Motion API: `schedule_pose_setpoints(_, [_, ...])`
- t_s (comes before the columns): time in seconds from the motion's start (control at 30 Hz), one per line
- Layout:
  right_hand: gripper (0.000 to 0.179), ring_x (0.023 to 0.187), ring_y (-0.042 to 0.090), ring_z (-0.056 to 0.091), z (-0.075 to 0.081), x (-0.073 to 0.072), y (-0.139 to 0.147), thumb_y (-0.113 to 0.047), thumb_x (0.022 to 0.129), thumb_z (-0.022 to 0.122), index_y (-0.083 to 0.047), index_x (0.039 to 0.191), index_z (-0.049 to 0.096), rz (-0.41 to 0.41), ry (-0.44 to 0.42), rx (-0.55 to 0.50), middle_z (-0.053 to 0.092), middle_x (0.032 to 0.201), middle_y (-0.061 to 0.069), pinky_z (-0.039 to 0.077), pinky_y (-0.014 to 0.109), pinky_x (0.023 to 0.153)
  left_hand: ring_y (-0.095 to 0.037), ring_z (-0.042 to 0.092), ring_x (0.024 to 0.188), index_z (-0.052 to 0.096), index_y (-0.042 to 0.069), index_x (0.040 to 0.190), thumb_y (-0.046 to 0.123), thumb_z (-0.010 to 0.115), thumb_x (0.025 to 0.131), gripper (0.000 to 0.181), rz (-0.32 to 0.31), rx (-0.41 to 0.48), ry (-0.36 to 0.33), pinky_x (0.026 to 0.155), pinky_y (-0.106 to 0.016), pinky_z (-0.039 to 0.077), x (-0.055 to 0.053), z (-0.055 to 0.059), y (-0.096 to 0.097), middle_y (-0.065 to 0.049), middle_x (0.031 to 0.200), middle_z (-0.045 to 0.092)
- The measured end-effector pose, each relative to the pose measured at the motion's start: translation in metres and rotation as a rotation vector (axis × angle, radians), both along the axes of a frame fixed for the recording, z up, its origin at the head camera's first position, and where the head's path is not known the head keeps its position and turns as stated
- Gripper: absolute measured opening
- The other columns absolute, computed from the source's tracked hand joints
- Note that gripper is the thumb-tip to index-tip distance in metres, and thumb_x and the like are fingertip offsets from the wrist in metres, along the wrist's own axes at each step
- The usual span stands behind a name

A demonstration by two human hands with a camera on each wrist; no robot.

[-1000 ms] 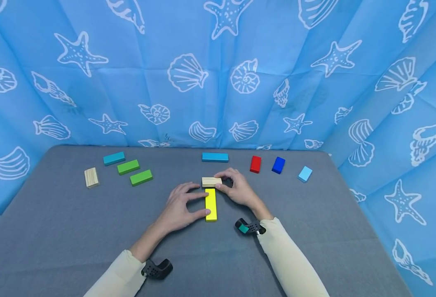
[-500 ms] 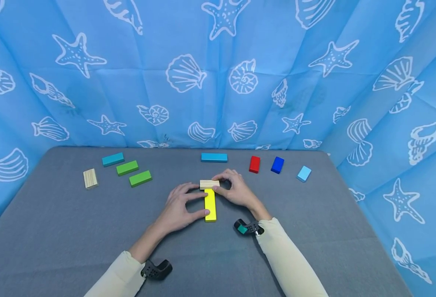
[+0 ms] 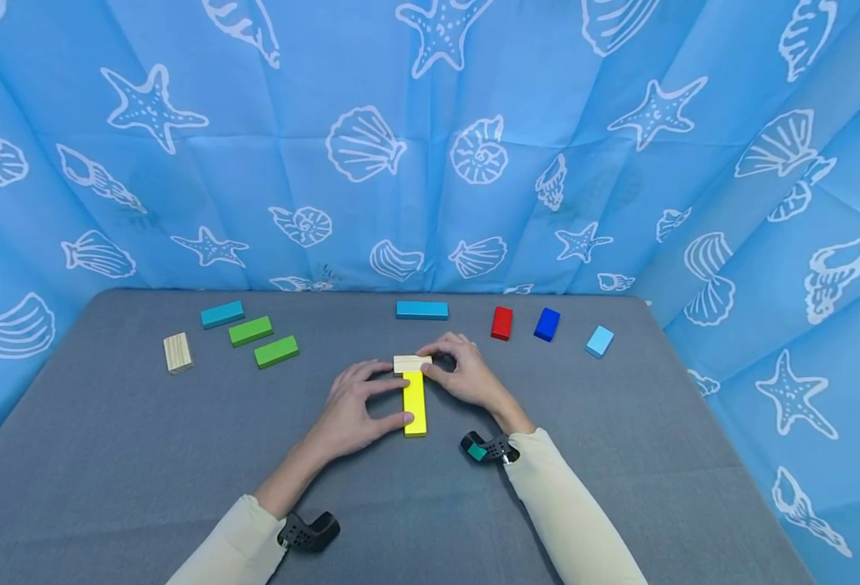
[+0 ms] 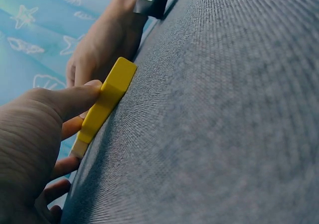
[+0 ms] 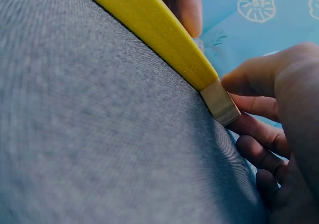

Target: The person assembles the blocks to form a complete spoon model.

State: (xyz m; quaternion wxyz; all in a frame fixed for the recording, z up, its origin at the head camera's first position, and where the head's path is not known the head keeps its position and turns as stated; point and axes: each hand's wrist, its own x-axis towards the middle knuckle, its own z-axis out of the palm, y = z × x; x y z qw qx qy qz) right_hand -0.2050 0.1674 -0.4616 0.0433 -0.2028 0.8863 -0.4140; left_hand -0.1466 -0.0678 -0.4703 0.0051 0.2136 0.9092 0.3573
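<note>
A yellow block [image 3: 415, 408] lies lengthwise at the middle of the grey cloth. Across its far end sits a plain wooden block [image 3: 408, 364], forming a T with it. In the right wrist view, the wooden block [image 5: 219, 102] butts up against the yellow one [image 5: 164, 35]. My right hand [image 3: 468, 375] pinches the wooden block at its right end, thumb on the near side. The thumb and index fingertips of my left hand [image 3: 353, 409] touch the yellow block along its left edge, and the left middle finger reaches near the wooden block's left end.
A teal block [image 3: 422, 309] lies beyond the T. To the left are another teal block [image 3: 222, 314], two green blocks [image 3: 276, 352] and a wooden block [image 3: 177, 353]. Rightward lie red [image 3: 501, 323], dark blue [image 3: 547, 324] and light blue [image 3: 600, 341] blocks. A shell-patterned curtain [image 3: 430, 162] hangs behind.
My right hand has brought the wooden block slightly nearer and leftward, closing the small gap to the yellow block's far end. My left hand has stayed in place.
</note>
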Motion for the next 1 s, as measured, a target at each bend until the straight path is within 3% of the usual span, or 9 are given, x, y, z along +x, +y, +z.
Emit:
schedule_pose_setpoints(0.2, [0.024, 0.112, 0.025, 0.05, 0.0, 0.0, 0.0, -0.019, 0.097, 0.067, -0.015, 0.119, 0.075, -0.017, -0.007, -0.012, 0.064, 0.11, 0.0, 0.024, 0.062, 0.111, -0.036, 0.036, 0.144, 0.07, 0.025, 0.132, 0.05, 0.079, 0.085, 0.053, -0.002, 0.003, -0.004, 0.113, -0.069, 0.021, 0.001, 0.001, 0.0, -0.007, 0.147, 0.053])
schedule_pose_setpoints(0.5, [0.027, 0.103, 0.022, 0.056, 0.002, -0.003, 0.006, -0.02, 0.101, 0.064, -0.01, 0.125, 0.072, -0.005, 0.007, -0.116, 0.066, 0.115, 0.004, 0.045, 0.043, 0.092, -0.035, 0.036, 0.144, 0.071, 0.025, 0.131, 0.049, 0.08, 0.085, 0.053, 0.005, 0.008, 0.008, 0.114, -0.068, 0.02, 0.001, 0.002, 0.001, -0.007, 0.146, 0.053])
schedule_pose_setpoints(0.67, [0.029, 0.102, 0.025, 0.058, 0.009, -0.003, 0.017, -0.018, 0.102, 0.064, -0.008, 0.128, 0.069, -0.047, 0.025, -0.156, 0.066, 0.119, 0.007, 0.048, 0.043, 0.092, -0.035, 0.036, 0.144, 0.071, 0.026, 0.131, 0.048, 0.081, 0.084, 0.053, 0.002, 0.012, 0.011, 0.114, -0.066, 0.02, 0.001, 0.001, 0.001, -0.007, 0.146, 0.053])
schedule_pose_setpoints(1.0, [0.028, 0.102, 0.025, 0.06, 0.018, -0.006, 0.056, -0.012, 0.1, 0.065, 0.0, 0.124, 0.069, -0.1, 0.152, -0.161, 0.067, 0.112, 0.013, 0.049, 0.04, 0.086, -0.035, 0.036, 0.143, 0.071, 0.026, 0.131, 0.046, 0.081, 0.084, 0.052, 0.001, 0.018, 0.003, 0.114, -0.065, 0.02, 0.001, -0.001, 0.0, -0.008, 0.146, 0.053])
